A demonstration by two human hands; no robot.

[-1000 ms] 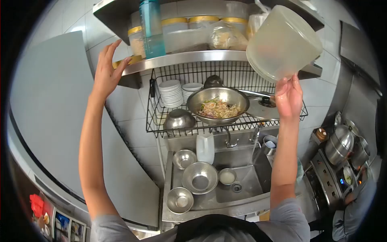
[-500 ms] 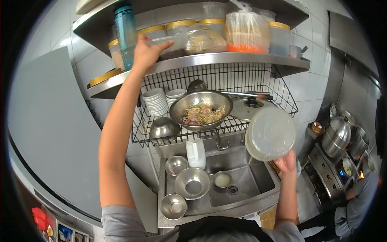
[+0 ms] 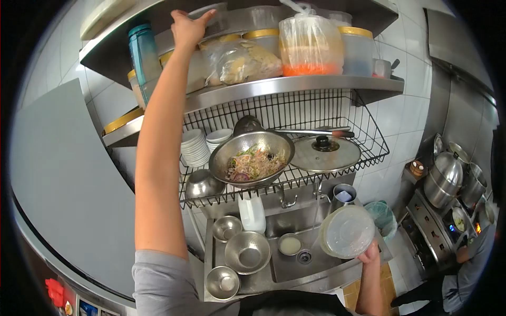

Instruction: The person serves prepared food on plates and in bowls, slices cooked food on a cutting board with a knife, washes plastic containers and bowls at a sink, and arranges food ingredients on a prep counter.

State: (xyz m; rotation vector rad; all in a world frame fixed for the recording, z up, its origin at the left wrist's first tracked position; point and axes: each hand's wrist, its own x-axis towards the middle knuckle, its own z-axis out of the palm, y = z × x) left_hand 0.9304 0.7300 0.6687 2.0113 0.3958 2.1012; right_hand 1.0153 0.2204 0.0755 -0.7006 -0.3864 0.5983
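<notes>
High on the left, my left hand grips a clear plastic container near the upper shelf. Its fingers are partly hidden behind the container. Low on the right, my right hand holds a round translucent tub with its flat face toward me, over the right side of the sink. Below my left hand, a plastic bag of yellowish food and a tied bag with orange contents sit on the lower shelf. Beneath them, a steel bowl of mixed shredded food rests on the wire rack.
A teal bottle stands at the shelf's left end. A glass lid lies on the rack. Several steel bowls and a white jug stand beside the basin. At right, another person is by a lit stove.
My left hand has risen from the lower shelf with the clear container. My right hand has lowered the round tub toward the sink, uncovering the glass lid and a steel pot.
</notes>
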